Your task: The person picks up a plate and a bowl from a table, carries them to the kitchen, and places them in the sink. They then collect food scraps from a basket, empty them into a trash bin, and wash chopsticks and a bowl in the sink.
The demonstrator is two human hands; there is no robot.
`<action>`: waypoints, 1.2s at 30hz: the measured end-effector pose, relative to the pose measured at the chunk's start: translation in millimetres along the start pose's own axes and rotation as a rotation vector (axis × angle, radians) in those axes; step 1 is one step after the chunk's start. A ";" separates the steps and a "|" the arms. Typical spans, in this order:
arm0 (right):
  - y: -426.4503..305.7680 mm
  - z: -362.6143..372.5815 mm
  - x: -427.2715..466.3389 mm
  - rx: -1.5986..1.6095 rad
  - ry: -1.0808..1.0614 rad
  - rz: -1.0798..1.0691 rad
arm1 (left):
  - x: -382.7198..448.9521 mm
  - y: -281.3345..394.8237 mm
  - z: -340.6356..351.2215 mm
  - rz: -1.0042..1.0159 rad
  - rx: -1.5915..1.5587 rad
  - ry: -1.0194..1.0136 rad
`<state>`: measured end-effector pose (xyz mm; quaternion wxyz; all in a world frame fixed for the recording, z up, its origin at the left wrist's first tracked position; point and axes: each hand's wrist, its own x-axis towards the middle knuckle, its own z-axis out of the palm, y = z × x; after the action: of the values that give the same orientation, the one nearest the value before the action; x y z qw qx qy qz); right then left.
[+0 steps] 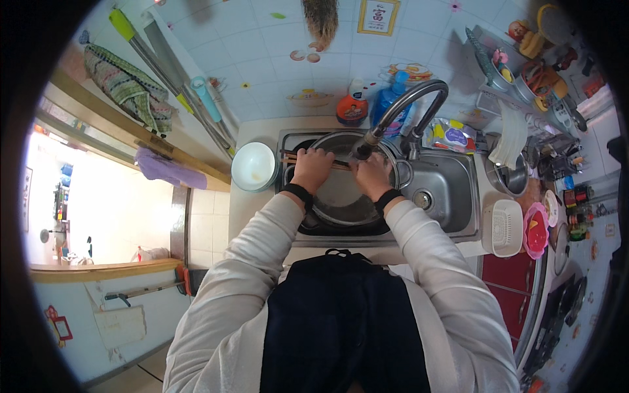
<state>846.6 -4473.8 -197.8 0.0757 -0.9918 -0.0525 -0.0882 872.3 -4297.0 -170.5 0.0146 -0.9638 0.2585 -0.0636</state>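
Observation:
My left hand (313,168) is closed around several wooden chopsticks (289,156), whose ends stick out to the left. On the same bundle, nearer its right end, my right hand (372,172) is curled, its fingers partly hidden beneath the faucet. Both hands are over a large round metal pot (339,216) with loop handles, which sits in the left sink basin and holds cloudy liquid. The curved metal faucet (412,98) reaches over the pot, its spout head (364,149) just above my right hand. Whether water is running is hard to tell.
Stacked bowls (253,167) stand left of the sink. Behind it are an orange bottle (352,104), a blue bottle (391,105) and a plastic packet (449,135). The right basin (447,196) adjoins the pot. A white basket (503,228) and a metal pot (511,177) stand farther right.

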 end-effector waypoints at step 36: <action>80.3 -60.5 -49.7 0.110 -0.335 -0.107 | 33.5 21.3 27.8 0.211 -0.257 -0.222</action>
<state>797.4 -4566.9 -159.4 0.1155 -0.9828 -0.1219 0.0774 894.2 -4332.3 -195.5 -0.0737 -0.9264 0.3607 0.0785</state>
